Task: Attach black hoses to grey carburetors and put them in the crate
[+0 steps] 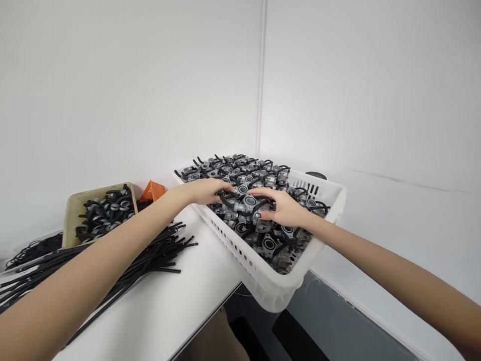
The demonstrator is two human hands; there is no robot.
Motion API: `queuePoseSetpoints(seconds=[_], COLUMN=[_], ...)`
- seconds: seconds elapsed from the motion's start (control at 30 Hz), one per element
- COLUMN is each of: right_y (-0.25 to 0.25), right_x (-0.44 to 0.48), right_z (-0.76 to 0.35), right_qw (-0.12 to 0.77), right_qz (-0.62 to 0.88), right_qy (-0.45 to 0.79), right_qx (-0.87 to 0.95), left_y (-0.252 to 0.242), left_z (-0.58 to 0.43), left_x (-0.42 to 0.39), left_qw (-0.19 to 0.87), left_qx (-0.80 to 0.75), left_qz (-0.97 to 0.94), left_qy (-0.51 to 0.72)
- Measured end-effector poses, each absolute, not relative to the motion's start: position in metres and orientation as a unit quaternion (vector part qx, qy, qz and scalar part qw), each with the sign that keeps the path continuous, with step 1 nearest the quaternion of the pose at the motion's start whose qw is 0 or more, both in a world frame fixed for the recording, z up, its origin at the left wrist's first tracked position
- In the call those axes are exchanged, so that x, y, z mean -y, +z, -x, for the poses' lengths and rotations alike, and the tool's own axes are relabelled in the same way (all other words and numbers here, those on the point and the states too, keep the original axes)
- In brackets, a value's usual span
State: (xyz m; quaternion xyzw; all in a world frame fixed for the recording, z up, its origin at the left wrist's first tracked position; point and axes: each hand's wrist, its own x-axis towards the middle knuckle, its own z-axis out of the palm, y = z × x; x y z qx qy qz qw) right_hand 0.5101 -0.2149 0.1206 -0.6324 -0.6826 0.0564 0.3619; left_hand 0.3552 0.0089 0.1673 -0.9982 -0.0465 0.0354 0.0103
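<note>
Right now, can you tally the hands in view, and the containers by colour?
Hands: 2 (left hand, right hand)
White containers: 1 (slotted basket)
Beige containers: 1 (bin)
Orange containers: 1 (slotted container, partly hidden)
Total: 5 (2 hands, 3 containers)

The carburetor [250, 201] is dull silver-grey cast metal, its round bore rim smoother and shinier, with a matt black rubber-like hose [265, 199]. The white basket [271, 296] is smooth, slightly satiny moulded plastic. The beige bin [69, 220] and orange basket [153, 191] look plastic too. Loose black tubes [158, 255] look rubbery, with a faint sheen; the white tabletop [210, 271] is smooth, the painted wall [131, 90] matt.
</note>
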Motion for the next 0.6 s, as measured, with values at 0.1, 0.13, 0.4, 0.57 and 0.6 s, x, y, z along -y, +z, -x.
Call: queuePoseSetpoints(seconds=[0.1,0.13,0.4,0.57,0.6], right_y=[0.118,0.116,0.104,0.108,0.109], right_x=[0.211,0.209,0.197,0.202,0.203], right_z=[-0.503,-0.501,-0.498,-0.495,-0.494], right_qw=[0.333,0.322,0.320,0.310,0.308], right_qz=[0.623,0.623,0.611,0.629,0.630], right_qy=[0.059,0.063,0.058,0.039,0.032], right_qx=[0.706,0.710,0.722,0.712,0.712], left_y=[0.166,0.165,0.164,0.161,0.160], left_z=[-0.354,-0.353,-0.356,-0.352,-0.352], left_x=[-0.009,-0.009,-0.009,-0.011,-0.012], left_qw=[0.002,0.001,-0.017,-0.045,-0.050], left_qx=[0.041,0.040,0.043,0.033,0.034], left_qz=[0.999,0.999,0.999,0.998,0.998], left_qy=[0.026,0.023,0.011,-0.006,-0.008])
